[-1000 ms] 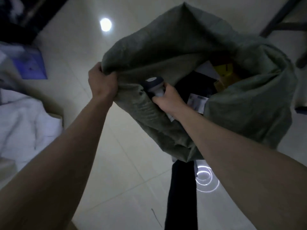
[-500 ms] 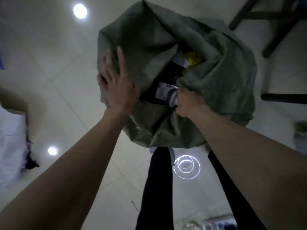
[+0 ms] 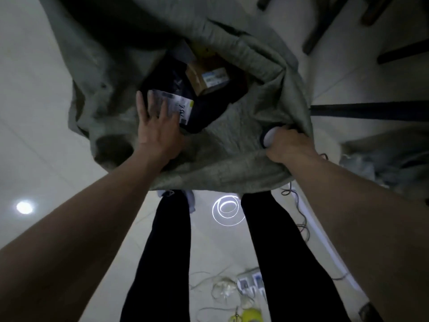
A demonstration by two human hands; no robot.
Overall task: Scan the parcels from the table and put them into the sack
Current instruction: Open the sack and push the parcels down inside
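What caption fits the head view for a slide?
Left hand presses a labelled dark parcel into the sack; right hand grips its rim.

The mouth of the sack [image 3: 234, 138] gapes between my hands — my way in. A black parcel [image 3: 197, 112] with a white label [image 3: 173, 105] lies under my left fingers [image 3: 151, 105], a cardboard box [image 3: 204, 77] beside it. Sack folds crowd the right rim — bare floor [image 3: 34, 112] lies left.

sack [image 3: 243, 145]: coarse woven cloth, matt grey-green | dark parcel [image 3: 204, 112]: smooth plastic film, slight sheen, white paper label [image 3: 176, 105] | box [image 3: 204, 77]: matt brown cardboard | floor [image 3: 30, 112]: glossy pale tile, reflecting lamps
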